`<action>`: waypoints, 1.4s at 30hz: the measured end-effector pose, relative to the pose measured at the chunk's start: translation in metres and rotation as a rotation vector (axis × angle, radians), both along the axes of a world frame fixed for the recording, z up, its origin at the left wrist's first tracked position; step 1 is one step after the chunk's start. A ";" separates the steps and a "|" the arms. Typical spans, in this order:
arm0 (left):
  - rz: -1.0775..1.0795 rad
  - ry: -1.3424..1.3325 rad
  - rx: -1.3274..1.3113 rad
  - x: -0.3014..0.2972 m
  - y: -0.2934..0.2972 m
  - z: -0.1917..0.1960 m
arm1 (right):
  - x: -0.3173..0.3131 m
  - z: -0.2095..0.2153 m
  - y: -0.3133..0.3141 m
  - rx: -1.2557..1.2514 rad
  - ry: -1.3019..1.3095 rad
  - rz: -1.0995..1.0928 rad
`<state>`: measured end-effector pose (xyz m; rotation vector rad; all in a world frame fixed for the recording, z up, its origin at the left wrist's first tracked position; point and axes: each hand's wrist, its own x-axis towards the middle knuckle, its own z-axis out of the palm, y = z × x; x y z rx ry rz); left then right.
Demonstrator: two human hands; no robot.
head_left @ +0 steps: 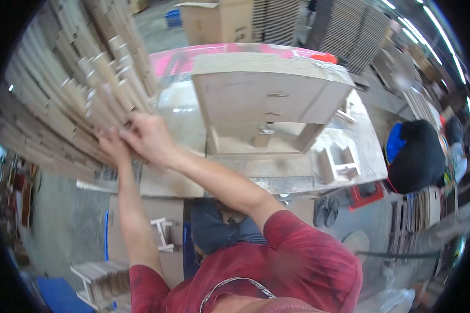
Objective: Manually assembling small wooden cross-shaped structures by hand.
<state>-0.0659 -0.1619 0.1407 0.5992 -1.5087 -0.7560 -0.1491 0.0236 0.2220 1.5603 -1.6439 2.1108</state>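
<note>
Both of my hands are at the left, at the near ends of a tall stack of pale wooden strips (62,99). My left hand (114,146) has its fingers closed around the end of a strip. Beside it, my right hand (154,136) reaches across from the right, with thumb and fingers pinched at the strip ends. The fingers hide just where each strip is gripped. On the table to the right of my hands stands a wooden cabinet frame (245,96), its front panel pale and its lower part open, with a small wooden block (262,140) inside.
A worktable (177,112) carries the cabinet and an H-shaped wooden piece (338,163). Below its right edge is a red stool (365,195), with dark slippers (326,211) on the floor. A cardboard box (214,23) and stacked panels (350,31) stand behind.
</note>
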 end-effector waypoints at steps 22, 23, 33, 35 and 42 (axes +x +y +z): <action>-0.316 0.076 0.044 -0.014 -0.026 0.025 | -0.027 0.035 -0.003 -0.172 0.230 -0.281; -0.312 0.112 0.008 -0.029 -0.002 0.024 | -0.032 0.032 -0.001 -0.192 0.222 -0.345; -0.416 0.257 0.179 -0.004 -0.018 0.011 | -0.031 0.019 -0.009 -0.202 0.261 -0.300; -0.324 0.101 0.227 -0.014 -0.021 0.004 | -0.035 0.016 -0.006 -0.202 0.301 -0.327; -0.261 0.137 -0.109 -0.005 0.019 0.033 | -0.026 0.002 0.001 -0.150 0.168 -0.229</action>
